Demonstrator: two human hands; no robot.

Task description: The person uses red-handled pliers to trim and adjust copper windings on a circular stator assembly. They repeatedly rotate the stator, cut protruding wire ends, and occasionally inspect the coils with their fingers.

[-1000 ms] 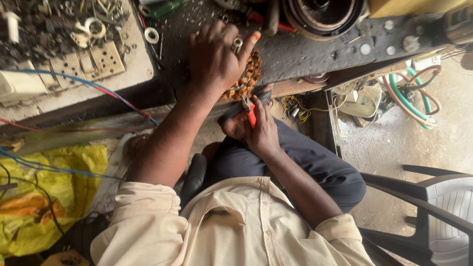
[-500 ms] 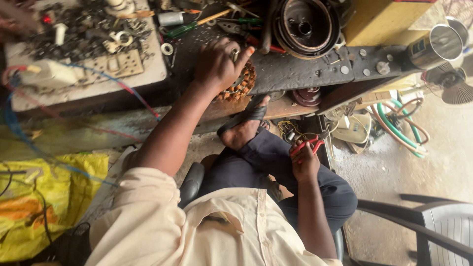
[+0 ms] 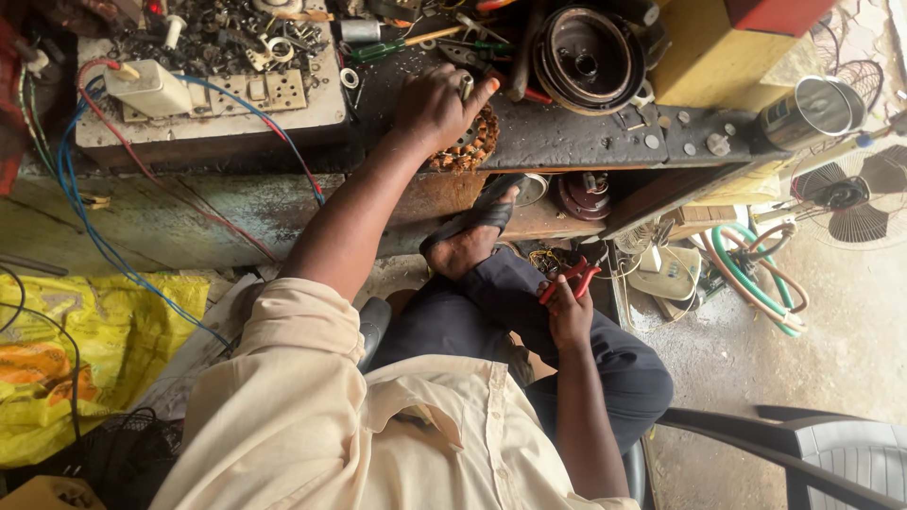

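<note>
My left hand [image 3: 436,106] rests on a round copper-wound stator [image 3: 470,144] at the front edge of the dark workbench [image 3: 586,142], fingers curled over it. My right hand [image 3: 570,316] is low beside my knee, closed around red-handled pliers [image 3: 570,277] whose handles stick up. My crossed leg in dark trousers has its sandalled foot [image 3: 472,236] propped against the bench front, between the two hands.
The bench top holds a round black motor housing [image 3: 588,59], screwdrivers, washers and small parts [image 3: 236,38]. A white switch board [image 3: 265,94] with red and blue wires lies left. A metal can [image 3: 811,111], a fan [image 3: 855,194], green hose [image 3: 756,274], yellow bag [image 3: 85,349] and plastic chair [image 3: 831,453] surround me.
My right hand with the red pliers came away from the stator and dropped down to my knee. My left hand stayed on the stator.
</note>
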